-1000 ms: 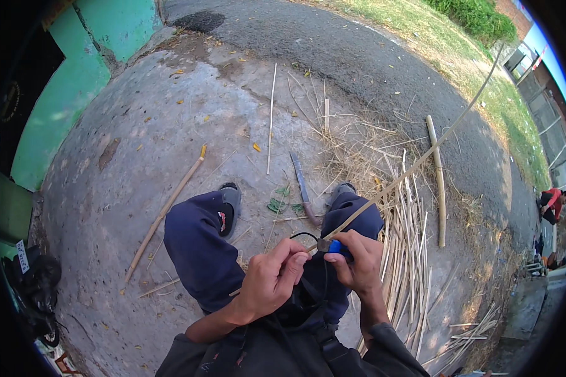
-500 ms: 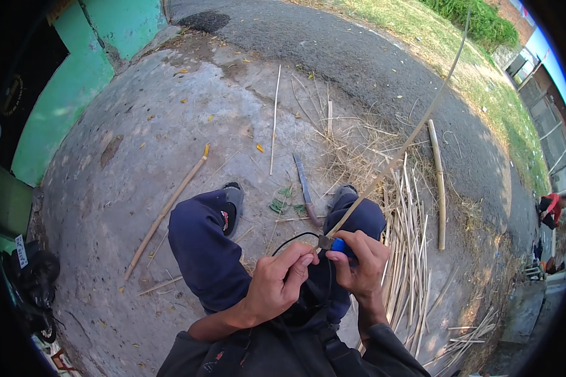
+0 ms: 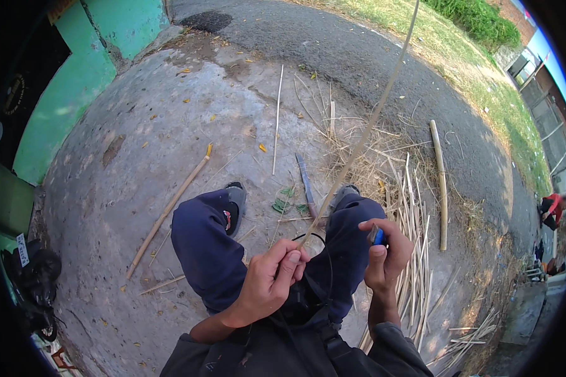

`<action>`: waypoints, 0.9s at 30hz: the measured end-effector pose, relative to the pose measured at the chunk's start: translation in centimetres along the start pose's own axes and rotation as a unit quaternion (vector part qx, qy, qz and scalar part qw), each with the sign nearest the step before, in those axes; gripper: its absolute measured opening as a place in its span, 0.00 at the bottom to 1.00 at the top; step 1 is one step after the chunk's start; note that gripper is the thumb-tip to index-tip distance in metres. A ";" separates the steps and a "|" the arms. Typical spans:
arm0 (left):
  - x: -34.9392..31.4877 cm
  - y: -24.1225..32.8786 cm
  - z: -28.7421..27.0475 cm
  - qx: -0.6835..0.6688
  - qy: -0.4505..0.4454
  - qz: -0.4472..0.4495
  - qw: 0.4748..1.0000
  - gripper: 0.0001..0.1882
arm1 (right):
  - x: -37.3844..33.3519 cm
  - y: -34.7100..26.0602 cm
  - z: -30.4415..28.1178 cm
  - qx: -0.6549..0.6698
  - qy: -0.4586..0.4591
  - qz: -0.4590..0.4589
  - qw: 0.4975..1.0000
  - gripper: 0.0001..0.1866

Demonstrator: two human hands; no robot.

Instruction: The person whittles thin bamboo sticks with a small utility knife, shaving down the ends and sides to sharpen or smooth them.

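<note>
My left hand [image 3: 267, 283], in front of my lap, pinches the lower end of a long thin bamboo strip [image 3: 365, 139]. The strip slants up and away to the right, over my right knee. Off to the right and apart from the strip, my right hand [image 3: 387, 257] is closed round a small blue-handled knife [image 3: 378, 236]; most of its handle is hidden by the fingers. Between my feet a larger knife [image 3: 306, 182] with a long dark blade lies on the ground.
Many split bamboo strips [image 3: 412, 251] lie right of my right leg, below a heap of shavings [image 3: 365, 151]. A thick bamboo pole [image 3: 439, 188] lies beyond them. Another stick [image 3: 170, 213] lies at left. A person in red [image 3: 552, 210] is at far right.
My right hand has moved right with the blue-handled knife, away from the bamboo strip. The strip's far end has swung left, and my left hand has shifted slightly left, still pinching it.
</note>
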State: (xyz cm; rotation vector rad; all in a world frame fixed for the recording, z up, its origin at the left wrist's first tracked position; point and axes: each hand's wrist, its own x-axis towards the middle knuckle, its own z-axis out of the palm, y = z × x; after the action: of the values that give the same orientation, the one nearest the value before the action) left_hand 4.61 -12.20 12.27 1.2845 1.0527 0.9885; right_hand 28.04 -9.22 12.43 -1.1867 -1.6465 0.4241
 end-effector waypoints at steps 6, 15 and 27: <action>0.6 0.9 0.3 -0.020 0.028 0.007 0.999 0.12 | 0.0 -0.6 1.3 -0.052 -0.146 -0.052 0.987 0.18; 0.6 0.7 0.7 0.063 -0.013 0.035 0.997 0.07 | 0.4 -1.0 1.6 -0.084 -0.168 -0.086 0.978 0.17; 0.3 1.1 1.1 0.096 -0.011 0.029 0.995 0.08 | 1.1 -0.3 0.8 -0.086 -0.058 -0.057 0.993 0.16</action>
State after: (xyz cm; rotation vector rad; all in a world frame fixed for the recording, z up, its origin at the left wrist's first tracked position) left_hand 5.80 -12.11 13.39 1.4856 1.1196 0.9316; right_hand 27.18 -8.22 12.82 -1.2052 -1.8716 0.2886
